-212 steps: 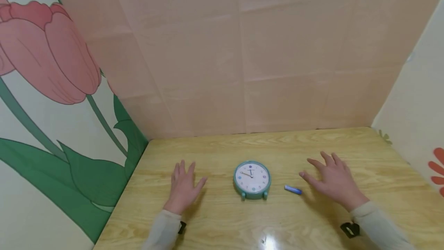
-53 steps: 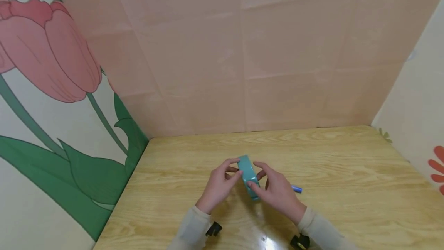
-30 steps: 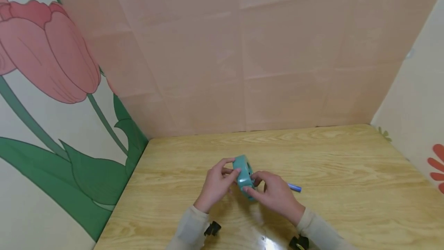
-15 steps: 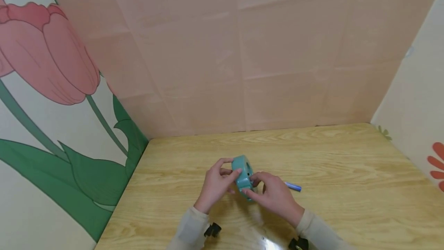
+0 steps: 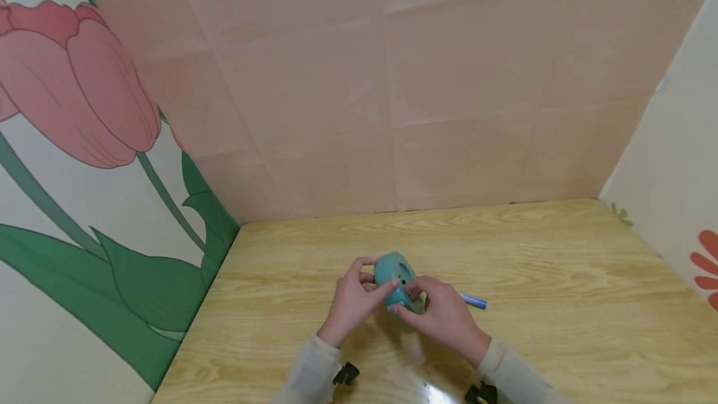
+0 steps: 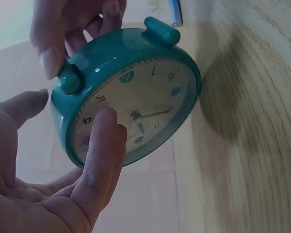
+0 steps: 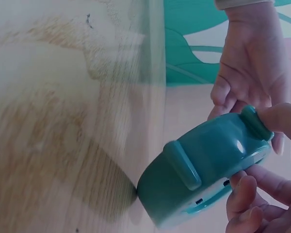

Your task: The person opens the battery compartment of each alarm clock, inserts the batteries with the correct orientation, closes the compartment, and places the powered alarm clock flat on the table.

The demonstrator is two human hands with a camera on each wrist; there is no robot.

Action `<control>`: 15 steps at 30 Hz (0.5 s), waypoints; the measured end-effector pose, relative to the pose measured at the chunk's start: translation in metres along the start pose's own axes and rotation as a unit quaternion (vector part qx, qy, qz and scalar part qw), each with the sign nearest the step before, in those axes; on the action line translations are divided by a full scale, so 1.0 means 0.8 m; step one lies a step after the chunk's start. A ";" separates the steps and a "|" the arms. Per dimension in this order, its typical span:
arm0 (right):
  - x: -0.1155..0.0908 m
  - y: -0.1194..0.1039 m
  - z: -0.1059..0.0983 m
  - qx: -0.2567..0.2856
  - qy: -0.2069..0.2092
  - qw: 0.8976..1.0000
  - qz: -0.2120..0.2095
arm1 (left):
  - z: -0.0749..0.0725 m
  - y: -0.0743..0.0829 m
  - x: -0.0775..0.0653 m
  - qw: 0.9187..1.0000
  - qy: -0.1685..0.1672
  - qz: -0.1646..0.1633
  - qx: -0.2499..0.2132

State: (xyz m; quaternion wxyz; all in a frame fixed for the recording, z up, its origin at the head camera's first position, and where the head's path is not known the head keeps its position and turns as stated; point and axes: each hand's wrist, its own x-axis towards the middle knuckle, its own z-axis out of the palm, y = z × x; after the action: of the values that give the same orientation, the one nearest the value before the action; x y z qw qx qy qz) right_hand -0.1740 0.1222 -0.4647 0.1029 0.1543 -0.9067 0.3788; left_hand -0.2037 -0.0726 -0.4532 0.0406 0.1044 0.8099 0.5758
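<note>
A round teal alarm clock (image 5: 391, 268) is held between both hands, tilted with its back partly toward the head camera. Its white dial (image 6: 157, 97) shows in the left wrist view. My left hand (image 5: 350, 305) grips the clock's side, fingers over the dial and thumb by the rim. With the thumb near one foot (image 7: 256, 124), my right hand (image 5: 449, 320) has its bent fingers on the back panel, beside small dark marks. Those fingertips partly cover what they work on there. In the right wrist view, the clock's lower edge is right at the tabletop.
A short blue stick with a pale end (image 5: 475, 302) lies on the wooden table (image 5: 561, 279), just beyond the right hand. A pink covering (image 5: 314, 111) hangs behind the table. A tulip-printed wall (image 5: 84, 92) stands at left, a pale wall (image 5: 679, 142) at right.
Earliest, the clock lay face up with both hands apart from it. Both hands then took hold and raised it on edge. Lately its back has turned further toward the head camera.
</note>
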 end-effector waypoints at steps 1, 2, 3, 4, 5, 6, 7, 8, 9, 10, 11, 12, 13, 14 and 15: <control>0.000 0.000 0.000 -0.001 -0.001 1.000 0.002 | 0.000 -0.001 0.000 1.000 0.001 0.000 0.006; 0.000 0.001 0.000 -0.003 -0.002 1.000 0.004 | 0.000 -0.002 0.001 1.000 0.002 0.000 0.015; 0.000 0.001 0.000 -0.003 -0.002 1.000 0.003 | 0.000 -0.003 0.001 1.000 0.001 0.000 0.019; 0.000 0.001 0.001 -0.005 -0.001 1.000 0.002 | 0.000 -0.004 0.001 1.000 0.001 -0.001 0.027; 0.000 0.002 0.001 -0.005 0.000 1.000 -0.002 | 0.000 -0.004 0.001 0.999 0.001 -0.003 0.033; -0.001 0.003 0.002 -0.006 0.000 1.000 -0.006 | 0.000 -0.005 0.001 0.999 0.001 -0.004 0.041; -0.001 0.004 0.002 -0.007 -0.001 1.000 -0.009 | 0.000 -0.006 0.001 0.999 0.001 -0.003 0.050; -0.001 0.004 0.002 -0.005 -0.001 1.000 -0.011 | 0.000 -0.007 0.001 0.998 0.000 -0.004 0.055; -0.001 0.005 0.002 -0.002 -0.004 1.000 -0.011 | 0.000 -0.007 0.001 0.998 -0.001 -0.006 0.055; -0.001 0.006 0.002 0.001 -0.005 1.000 -0.012 | 0.000 -0.008 0.002 0.998 -0.002 -0.008 0.059; -0.001 0.007 0.001 0.003 -0.006 1.000 -0.013 | 0.000 -0.008 0.002 0.998 -0.004 -0.010 0.060; 0.000 0.008 0.000 0.006 -0.005 1.000 -0.015 | 0.000 -0.009 0.002 0.998 -0.005 -0.013 0.060; 0.001 0.010 -0.001 0.008 -0.003 1.000 -0.016 | 0.000 -0.009 0.003 0.998 -0.008 -0.016 0.059; 0.002 0.011 -0.003 0.006 0.000 1.000 -0.018 | -0.001 -0.009 0.003 0.998 -0.010 -0.020 0.058; 0.004 0.013 -0.005 0.002 0.003 1.000 -0.021 | -0.001 -0.010 0.004 0.998 -0.011 -0.024 0.058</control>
State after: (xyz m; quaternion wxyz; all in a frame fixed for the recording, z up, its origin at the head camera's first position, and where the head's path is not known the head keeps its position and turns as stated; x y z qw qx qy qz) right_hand -0.1802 0.1314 -0.4682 0.1132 0.1721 -0.9022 0.3791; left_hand -0.2079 -0.0750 -0.4603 0.0573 0.0939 0.8435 0.5258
